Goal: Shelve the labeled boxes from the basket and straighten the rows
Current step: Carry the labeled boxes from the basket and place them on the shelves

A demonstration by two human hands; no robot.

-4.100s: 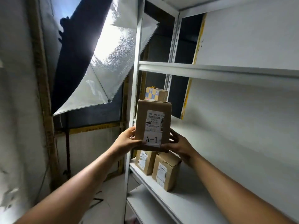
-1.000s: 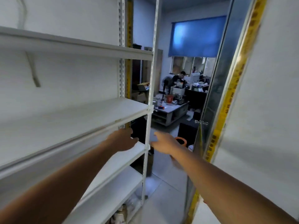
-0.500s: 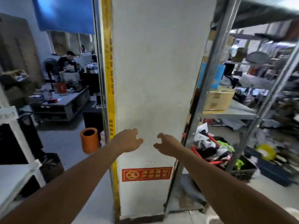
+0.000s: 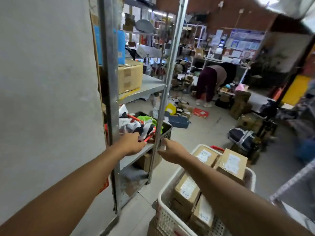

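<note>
1. Both arms are out in front and both are empty: the left hand [image 4: 132, 143] hangs loosely curled, gripping nothing, and the right hand [image 4: 172, 150] is loosely spread with fingers relaxed, gripping nothing either.
2. Here's the white basket [image 4: 167, 217], low and to the right, directly under the right forearm, its side a perforated grid.
3. Inside the basket sit brown cardboard boxes [image 4: 187, 189], each with a white sticker. Two near the front read "A-2" in handwriting; the print above is too small to read.
4. At the far end of the basket, another box [image 4: 232, 163] stands tilted, its label reading roughly "A-1", a bit blurred.
5. Left of the basket rises a metal rack [image 4: 109, 82], a large taped carton [image 4: 130, 77] on its shelf above a black crate [image 4: 166, 132] of jumbled clothes.
6. Left of the rack, a white pillar [image 4: 47, 82]; a red sign at its foot is mostly hidden by the left arm.
7. Well beyond the basket, a person [image 4: 213, 80] bends over amid floor clutter.
</note>
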